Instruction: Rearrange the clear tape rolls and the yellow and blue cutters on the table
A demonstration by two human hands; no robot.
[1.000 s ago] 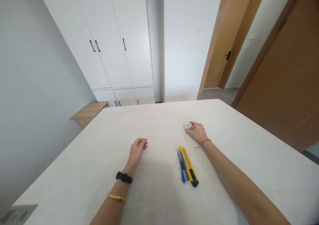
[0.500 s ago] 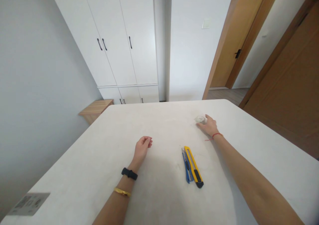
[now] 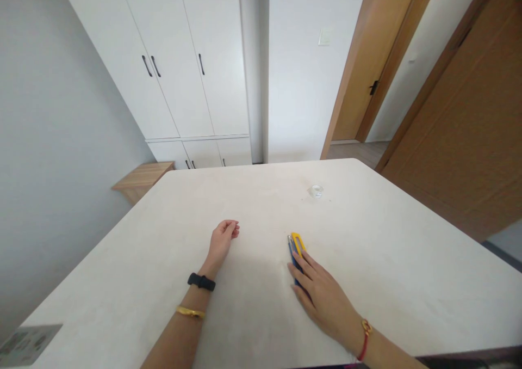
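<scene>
My left hand (image 3: 223, 241) rests on the white table (image 3: 155, 238), its fingers curled together with nothing visible in them. My right hand (image 3: 320, 293) lies over two utility knives, fingers stretched and slightly apart. Under its fingertips are a yellow utility knife (image 3: 297, 240) and, on its left, a thinner blue one (image 3: 292, 251). Only their front ends and part of the blue body show; the rest is covered by the hand. Farther back on the table sits a small roll of clear tape (image 3: 317, 191), apart from both hands.
A grey printed label (image 3: 30, 344) is at the table's near left. Beyond the far edge stand white cabinets (image 3: 196, 86) with dark handles. A small wooden shelf (image 3: 142, 177) is at the back left, and wooden doors (image 3: 448, 140) are on the right.
My right hand has left the clear tape roll and come back toward me onto the two utility knives. The tape stays at the back. My left hand keeps its curled pose.
</scene>
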